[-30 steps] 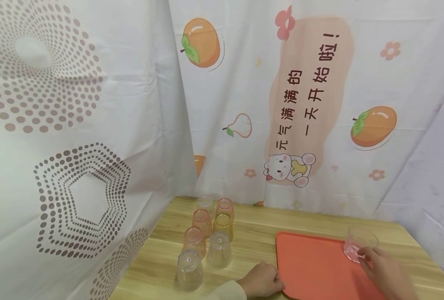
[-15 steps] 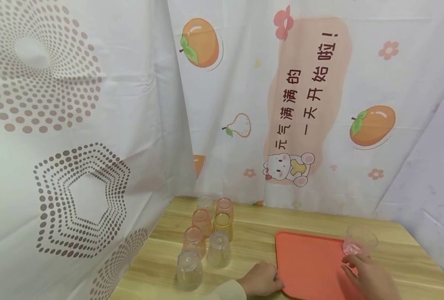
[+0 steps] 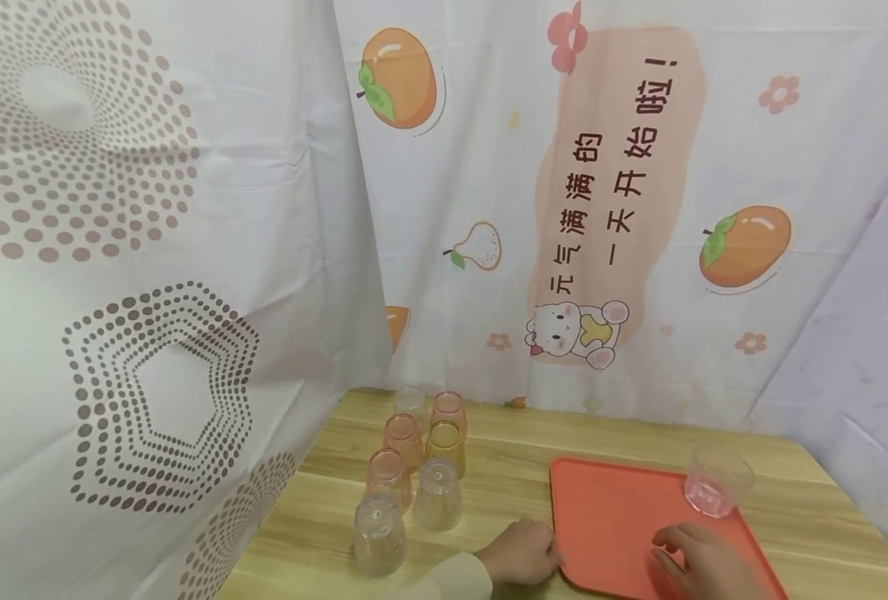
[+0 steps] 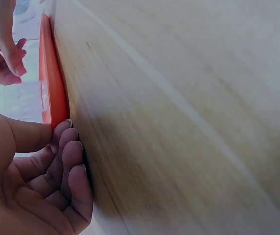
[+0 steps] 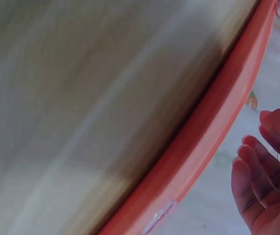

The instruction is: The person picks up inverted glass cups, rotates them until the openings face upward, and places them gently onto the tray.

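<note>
An orange-red tray [image 3: 609, 517] lies on the wooden table. My left hand [image 3: 522, 552] pinches its near left corner; in the left wrist view the thumb and curled fingers [image 4: 72, 154] meet at the tray's rim. Over the tray's near right part hovers my right hand [image 3: 702, 562], holding nothing, its fingers loosely bent and apart in the right wrist view. One clear glass [image 3: 717, 482] stands at the tray's far right corner, wide mouth up, beyond the right hand. The tray's red shows through its base.
Left of the tray, several glasses stand mouth down in two rough rows: clear ones [image 3: 379, 537], pink ones [image 3: 388, 482] and a yellow one [image 3: 446, 450]. A printed curtain [image 3: 474, 333] hangs behind the table, another [image 3: 278, 250] along its left side.
My right hand has let go of the clear glass and drawn back toward me and to the left. The glass stays at the tray's corner. My left hand keeps its place on the tray.
</note>
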Tool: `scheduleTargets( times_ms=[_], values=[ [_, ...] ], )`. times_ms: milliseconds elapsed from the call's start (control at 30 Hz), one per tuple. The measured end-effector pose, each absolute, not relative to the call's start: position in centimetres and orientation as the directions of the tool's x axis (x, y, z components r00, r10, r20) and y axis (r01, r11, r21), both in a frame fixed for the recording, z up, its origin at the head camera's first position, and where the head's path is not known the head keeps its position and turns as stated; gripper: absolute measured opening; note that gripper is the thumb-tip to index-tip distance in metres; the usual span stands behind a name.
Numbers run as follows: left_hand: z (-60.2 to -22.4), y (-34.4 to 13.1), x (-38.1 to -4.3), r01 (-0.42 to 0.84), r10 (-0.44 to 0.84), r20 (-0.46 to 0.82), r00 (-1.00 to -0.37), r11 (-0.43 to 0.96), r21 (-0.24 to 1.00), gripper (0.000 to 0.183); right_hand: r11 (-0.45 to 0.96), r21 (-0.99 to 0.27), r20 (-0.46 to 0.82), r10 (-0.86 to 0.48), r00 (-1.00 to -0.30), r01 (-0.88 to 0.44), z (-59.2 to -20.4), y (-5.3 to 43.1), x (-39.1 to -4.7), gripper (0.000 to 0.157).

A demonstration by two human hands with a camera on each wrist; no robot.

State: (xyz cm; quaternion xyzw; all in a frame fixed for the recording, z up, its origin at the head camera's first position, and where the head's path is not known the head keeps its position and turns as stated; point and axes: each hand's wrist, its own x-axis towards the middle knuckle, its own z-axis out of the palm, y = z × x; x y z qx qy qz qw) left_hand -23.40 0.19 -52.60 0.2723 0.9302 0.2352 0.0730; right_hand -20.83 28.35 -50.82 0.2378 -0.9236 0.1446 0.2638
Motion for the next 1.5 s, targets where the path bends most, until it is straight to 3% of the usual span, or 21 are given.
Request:
scheduleTargets(
  times_ms=[167, 433, 633, 867, 1167, 1333, 1500],
  values=[
    [-52.4, 0.2, -23.4, 0.445, 0.54, -0.048, -0.84, 0.737, 0.509, 0.048, 0.806, -0.128, 0.596, -0.403, -0.694, -0.578, -51.5, 27.0, -20.5, 0.033],
    [-52.1, -0.1, -23.2, 0.415, 0.547, -0.066, -0.835, 0.704, 0.576, 0.048, 0.758, -0.243, 0.42, -0.479, -0.77, -0.605, -51.3, 25.4, -19.8, 0.01],
    [-52.2, -0.1, -23.2, 0.437, 0.551, -0.048, -0.833, 0.708, 0.554, 0.047, 0.719, -0.222, 0.453, -0.522, -0.722, -0.659, -51.8, 24.2, -19.8, 0.01],
    [-51.9, -0.1, -23.0, 0.46, 0.554, -0.029, -0.832, 0.719, 0.521, 0.048, 0.726, -0.294, 0.387, -0.505, -0.772, -0.622, -51.9, 22.7, -19.3, 0.008],
    [-51.9, 0.0, -23.0, 0.463, 0.554, -0.019, -0.832, 0.714, 0.526, 0.048, 0.641, -0.205, 0.501, -0.581, -0.642, -0.74, -53.4, 22.0, -19.8, 0.013],
    [-52.1, -0.1, -23.1, 0.449, 0.552, -0.034, -0.833, 0.71, 0.542, 0.048, 0.648, -0.222, 0.459, -0.589, -0.665, -0.728, -53.0, 21.1, -19.6, 0.011],
    [-52.1, -0.2, -23.1, 0.454, 0.568, -0.015, -0.823, 0.672, 0.585, 0.046, 0.665, -0.361, 0.286, -0.589, -0.756, -0.654, -52.0, 20.6, -18.9, 0.007]
  ],
)
